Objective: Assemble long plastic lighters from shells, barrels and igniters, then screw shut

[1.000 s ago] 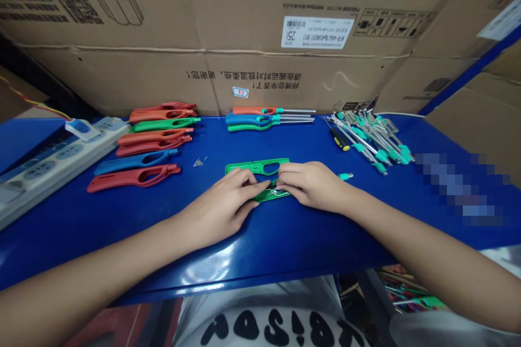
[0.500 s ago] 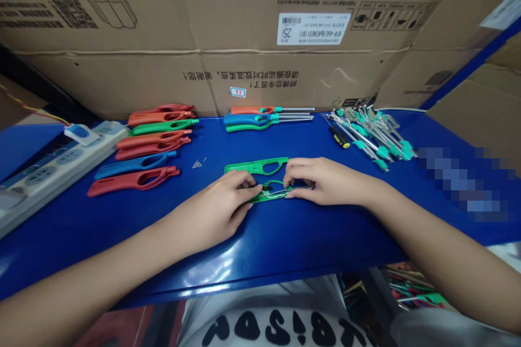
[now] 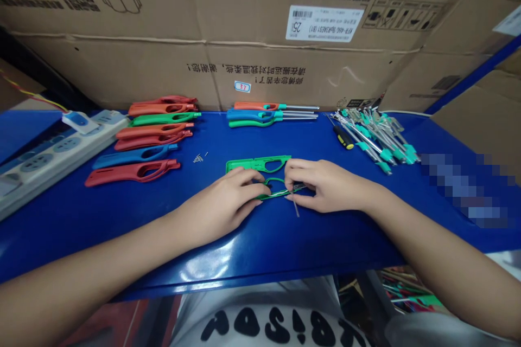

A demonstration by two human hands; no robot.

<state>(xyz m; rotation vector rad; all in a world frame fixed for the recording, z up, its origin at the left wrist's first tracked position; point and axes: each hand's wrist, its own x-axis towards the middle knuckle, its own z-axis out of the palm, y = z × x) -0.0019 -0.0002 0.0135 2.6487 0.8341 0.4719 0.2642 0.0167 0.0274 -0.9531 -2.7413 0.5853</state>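
My left hand (image 3: 232, 198) is closed over the left end of an open green lighter shell half (image 3: 277, 193), its fingertips pressing it on the table. A white wire runs inside that shell. My right hand (image 3: 325, 184) is at the shell's right end, pinching a thin greyish strip (image 3: 297, 209) that points down toward me. A dark metallic part shows partly between its fingers. Just behind both hands lies a second green shell half (image 3: 256, 165), its inside facing up.
Coloured lighter handles (image 3: 134, 172) lie in a column at left, beside a power strip (image 3: 61, 152). Small screws (image 3: 198, 158) lie near them. Assembled lighters (image 3: 252, 117), a screwdriver (image 3: 343, 137) and a pile of metal lighter tubes (image 3: 374, 141) are along the back, before a cardboard box (image 3: 163, 76).
My right hand has the thin strip swung out downward between its fingers; before, it lay along the shell. My left hand's fingers have shifted slightly right. The view has moved a little.
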